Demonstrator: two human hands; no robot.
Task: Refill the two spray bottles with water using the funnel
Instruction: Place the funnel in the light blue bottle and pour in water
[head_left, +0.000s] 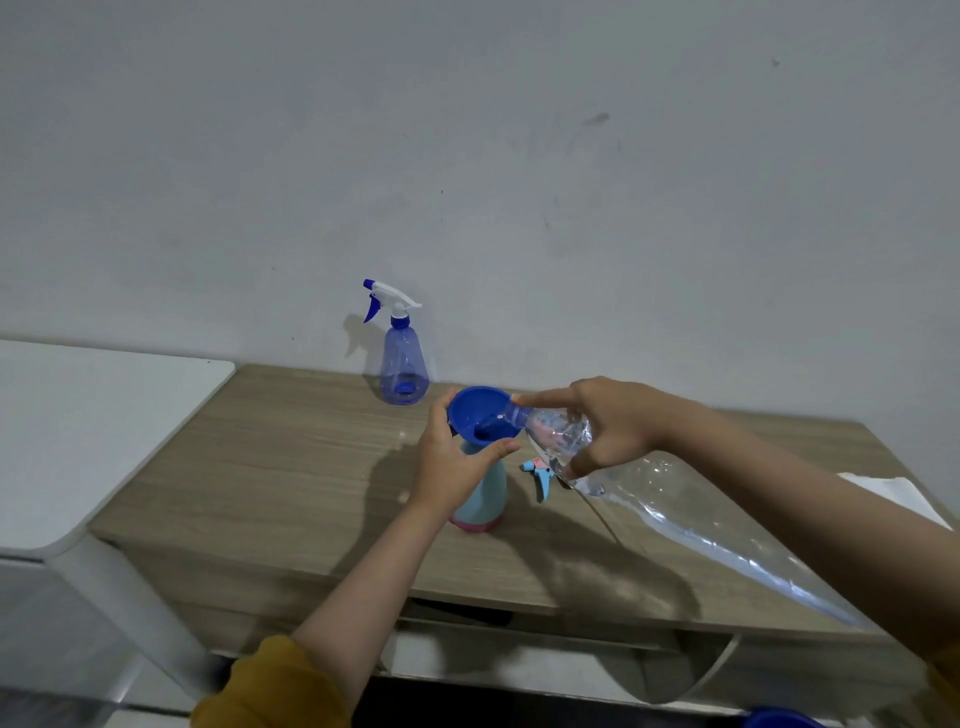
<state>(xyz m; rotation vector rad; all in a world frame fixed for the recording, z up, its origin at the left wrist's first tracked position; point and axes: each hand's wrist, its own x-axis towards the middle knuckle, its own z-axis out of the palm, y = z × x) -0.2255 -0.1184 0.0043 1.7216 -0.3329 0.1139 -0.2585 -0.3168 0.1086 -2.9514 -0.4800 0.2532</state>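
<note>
A blue funnel (480, 413) sits in the neck of a light blue spray bottle with a pink base (483, 499) near the middle of the wooden table (291, 457). My left hand (457, 462) grips the funnel and the bottle's neck. My right hand (610, 423) holds a large clear water bottle (675, 514) tilted down, its mouth over the funnel's rim. The light blue trigger head (540, 475) lies on the table just right of that bottle. A translucent blue spray bottle with a white and blue trigger (400, 358) stands upright at the back by the wall.
A white surface (78, 426) adjoins the table on the left. A white sheet (893, 493) lies near the table's right edge. A grey wall (519, 182) rises directly behind. A blue object (779, 719) shows at the bottom edge.
</note>
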